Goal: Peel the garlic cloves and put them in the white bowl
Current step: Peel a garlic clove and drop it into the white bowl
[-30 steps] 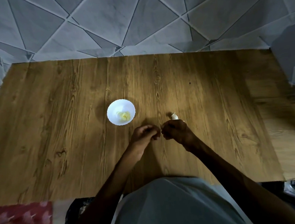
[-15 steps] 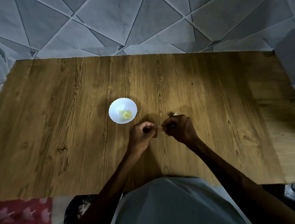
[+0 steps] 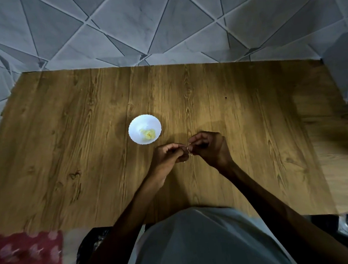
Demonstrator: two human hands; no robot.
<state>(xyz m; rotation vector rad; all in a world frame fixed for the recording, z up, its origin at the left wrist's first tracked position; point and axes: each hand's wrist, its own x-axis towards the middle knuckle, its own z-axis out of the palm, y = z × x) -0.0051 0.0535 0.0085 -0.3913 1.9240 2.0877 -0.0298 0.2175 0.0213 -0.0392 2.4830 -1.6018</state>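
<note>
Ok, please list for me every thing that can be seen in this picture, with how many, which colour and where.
table: one, brown wood grain, fills the middle of the view.
white bowl: one, white, on the table, left of the hands.
peeled garlic: small heap, number unclear, pale yellow, inside the white bowl.
garlic piece: one, pale, between the fingertips of both hands, mostly hidden.
wall tiles: many, grey, behind the table.
cloth: one, red with a pale pattern, lower left corner.
shirt: one, grey, bottom centre.
left hand: one, fingers curled, pinches the garlic piece over the table.
right hand: one, fingers curled, pinches the same piece.
</note>
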